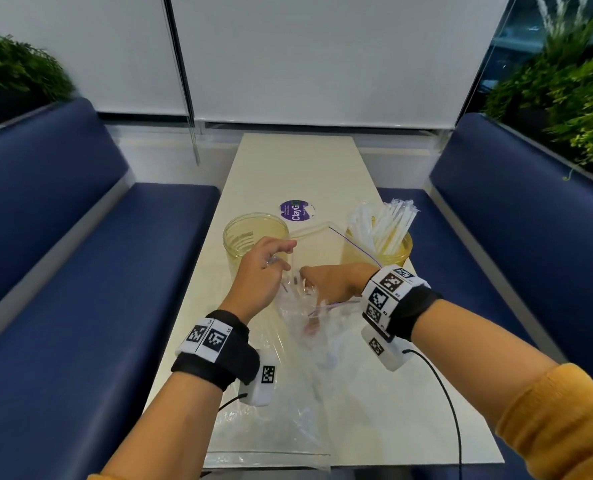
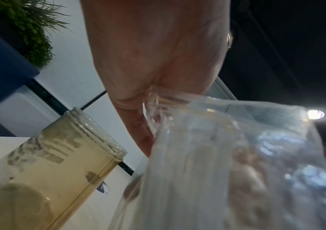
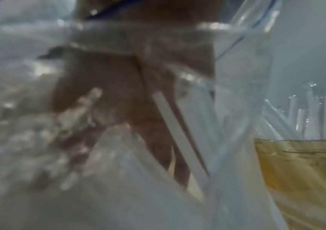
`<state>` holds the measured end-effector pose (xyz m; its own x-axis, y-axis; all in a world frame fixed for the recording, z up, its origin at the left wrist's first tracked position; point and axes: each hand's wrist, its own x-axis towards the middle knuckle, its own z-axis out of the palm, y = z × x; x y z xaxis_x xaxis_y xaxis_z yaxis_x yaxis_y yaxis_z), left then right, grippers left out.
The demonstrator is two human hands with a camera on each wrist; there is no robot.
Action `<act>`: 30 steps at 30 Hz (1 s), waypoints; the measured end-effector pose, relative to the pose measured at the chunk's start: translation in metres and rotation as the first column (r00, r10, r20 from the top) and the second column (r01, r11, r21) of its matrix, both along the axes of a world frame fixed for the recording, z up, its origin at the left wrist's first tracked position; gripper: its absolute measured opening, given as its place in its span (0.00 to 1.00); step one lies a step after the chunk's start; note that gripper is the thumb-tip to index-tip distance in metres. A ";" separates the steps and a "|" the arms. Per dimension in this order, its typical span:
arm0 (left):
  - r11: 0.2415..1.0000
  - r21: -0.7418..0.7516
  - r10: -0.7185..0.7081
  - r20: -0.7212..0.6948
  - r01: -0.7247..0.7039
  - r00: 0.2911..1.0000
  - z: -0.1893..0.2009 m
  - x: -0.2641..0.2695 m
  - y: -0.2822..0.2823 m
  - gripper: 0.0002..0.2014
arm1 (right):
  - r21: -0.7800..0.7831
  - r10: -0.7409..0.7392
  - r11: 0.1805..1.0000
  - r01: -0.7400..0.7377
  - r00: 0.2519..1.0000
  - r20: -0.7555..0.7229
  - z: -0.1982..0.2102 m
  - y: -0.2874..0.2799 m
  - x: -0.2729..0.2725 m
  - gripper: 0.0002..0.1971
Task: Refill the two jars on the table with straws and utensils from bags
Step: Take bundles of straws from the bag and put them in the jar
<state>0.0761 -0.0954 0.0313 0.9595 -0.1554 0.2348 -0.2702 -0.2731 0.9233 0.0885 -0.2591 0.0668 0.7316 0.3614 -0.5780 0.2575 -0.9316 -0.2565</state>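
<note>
Two yellowish clear jars stand upright mid-frame on the table. Left jar (image 1: 256,233) looks empty, mouth open. Right jar (image 1: 378,249) is packed with white wrapped straws (image 1: 385,221) fanning up and right. Clear zip bag (image 1: 326,268) sits between and in front of the jars, mouth open and held up; contents too blurred to identify. A second clear bag (image 1: 271,427) lies flat, lower centre.

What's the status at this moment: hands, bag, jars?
Left hand holds bag mouth open; right hand reaches inside. Right jar holds straws; left jar looks empty. Nothing in the way.
</note>
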 end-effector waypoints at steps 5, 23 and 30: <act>0.999 -0.044 -0.006 -0.045 0.004 0.999 0.003 -0.002 0.000 0.18 | 0.100 0.045 0.994 -0.051 0.997 0.066 -0.002 -0.002 -0.006 0.17; 0.967 0.252 0.052 -0.088 -0.028 0.995 0.004 -0.014 -0.024 0.38 | 0.678 -0.352 0.718 0.158 0.922 0.159 0.039 -0.012 -0.004 0.16; 0.998 0.014 0.065 -0.087 -0.064 0.994 0.009 -0.020 -0.047 0.24 | 0.773 -0.436 0.630 0.075 0.858 0.271 0.044 -0.001 -0.016 0.18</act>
<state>0.0564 -0.1427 0.0407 0.9844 -0.0949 0.1479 -0.1699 -0.2975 0.9395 0.0720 -0.2600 0.1103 0.9487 0.2803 0.1464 0.2809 -0.5341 -0.7974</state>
